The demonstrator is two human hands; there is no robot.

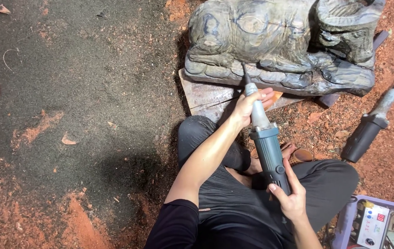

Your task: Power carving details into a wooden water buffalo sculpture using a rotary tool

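2 hands grip the die grinder (267, 146), left hand (248, 105) nearer its bit touching the carving (275, 46), right hand (290, 197) rearward.

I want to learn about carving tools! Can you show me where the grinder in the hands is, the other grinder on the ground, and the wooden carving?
held grinder (268, 150), head view, on its blue-grey body.
spare grinder (365, 133), head view, on its black handle.
wooden carving (257, 32), head view, on its carved flank.

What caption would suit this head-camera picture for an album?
Left hand steadies the die grinder against a dark wooden carving; right hand grips its body.
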